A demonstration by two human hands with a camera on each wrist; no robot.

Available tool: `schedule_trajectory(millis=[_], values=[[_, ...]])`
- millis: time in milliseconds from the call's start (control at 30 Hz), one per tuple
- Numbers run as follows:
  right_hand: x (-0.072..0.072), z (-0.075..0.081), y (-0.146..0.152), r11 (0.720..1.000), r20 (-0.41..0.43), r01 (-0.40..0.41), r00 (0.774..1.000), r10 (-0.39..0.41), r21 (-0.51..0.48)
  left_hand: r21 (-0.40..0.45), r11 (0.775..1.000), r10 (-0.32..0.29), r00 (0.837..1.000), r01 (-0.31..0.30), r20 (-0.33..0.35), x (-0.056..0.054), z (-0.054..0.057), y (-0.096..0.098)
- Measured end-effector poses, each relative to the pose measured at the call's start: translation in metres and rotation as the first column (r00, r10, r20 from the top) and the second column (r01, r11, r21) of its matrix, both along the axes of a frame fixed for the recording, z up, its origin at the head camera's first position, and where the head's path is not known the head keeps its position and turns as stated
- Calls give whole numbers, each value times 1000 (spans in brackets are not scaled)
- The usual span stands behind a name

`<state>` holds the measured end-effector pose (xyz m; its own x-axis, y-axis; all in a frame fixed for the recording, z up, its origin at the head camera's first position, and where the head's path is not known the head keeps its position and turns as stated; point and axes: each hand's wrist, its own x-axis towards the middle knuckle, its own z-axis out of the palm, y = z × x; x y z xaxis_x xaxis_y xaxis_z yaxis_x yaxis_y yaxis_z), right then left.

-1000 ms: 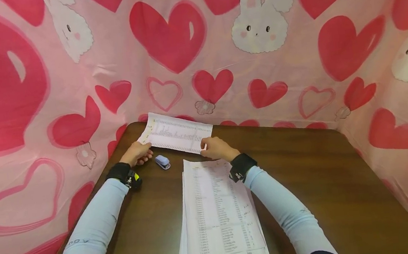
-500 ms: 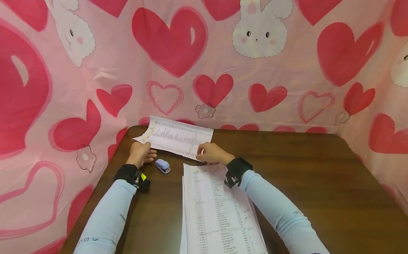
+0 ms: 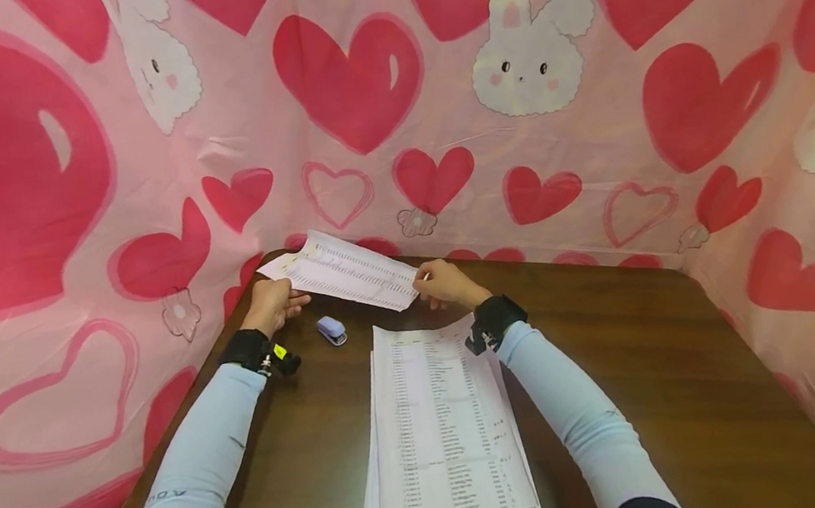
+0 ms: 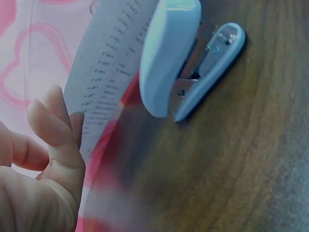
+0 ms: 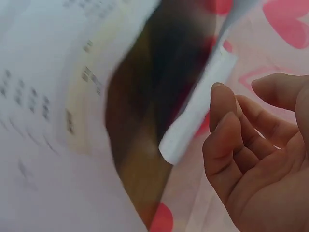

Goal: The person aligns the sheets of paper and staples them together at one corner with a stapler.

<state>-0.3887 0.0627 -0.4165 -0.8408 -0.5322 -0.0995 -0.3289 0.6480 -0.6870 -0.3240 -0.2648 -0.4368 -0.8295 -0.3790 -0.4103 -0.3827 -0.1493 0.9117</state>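
Observation:
A printed sheet of paper [image 3: 349, 273] is raised at the far left of the table, its left end bent upward. My left hand [image 3: 270, 305] pinches its near left edge. At the right end, my right hand [image 3: 447, 283] holds the sheet by its edge with bent fingers; the right wrist view shows the paper's curled edge [image 5: 198, 116] against the fingertips, with the exact contact partly hidden. A small light-purple stapler [image 3: 331, 330] sits on the table just right of my left hand. It looms large in the left wrist view, its pale upper arm [image 4: 169, 58] raised from the base.
A stack of printed sheets [image 3: 435, 427] lies on the brown wooden table [image 3: 639, 362], near the middle front, below my right wrist. Pink cloth [image 3: 350, 84] with hearts and rabbits stands around the back and sides of the table.
My right hand has shifted slightly right and away along the sheet's right edge. The sheet's left end has bent over more. The stapler and stack stay in place.

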Motion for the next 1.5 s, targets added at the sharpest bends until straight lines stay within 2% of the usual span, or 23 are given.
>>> schedule_trajectory(millis=[100, 333, 500, 733, 800, 1000, 1200, 1367, 1500], values=[[-5, 10, 6, 1000, -1, 21, 1000, -21, -18, 6, 1000, -8, 1000, 8, -11, 0, 7, 0], [-12, 27, 10, 1000, -66, -13, 998, 15, 19, 15, 1000, -23, 998, 23, -52, 3, 23, 3], [-15, 36, 13, 1000, -80, -23, 997, 23, 8, -20, 998, -68, 994, 66, -87, 9, 31, 8], [-18, 46, 17, 999, -103, -38, 994, 39, 9, -107, 983, -158, 985, 150, -72, 22, 38, 12], [-17, 49, 17, 1000, -89, -27, 996, 27, 10, -133, 973, -199, 976, 187, -86, 24, 41, 14], [-15, 47, 14, 1000, -76, 15, 997, -13, 21, -126, 950, -303, 943, 287, -137, 30, 50, 25], [-20, 48, 16, 999, -116, 50, 992, -48, 12, -183, 917, -380, 917, 355, -125, 34, 57, 35], [-21, 51, 17, 998, -160, 67, 985, -64, 16, -205, 896, -422, 898, 393, -124, 34, 58, 39], [-20, 50, 20, 998, -180, 60, 982, -62, -20, -209, 873, -471, 872, 440, -132, 35, 55, 41]])
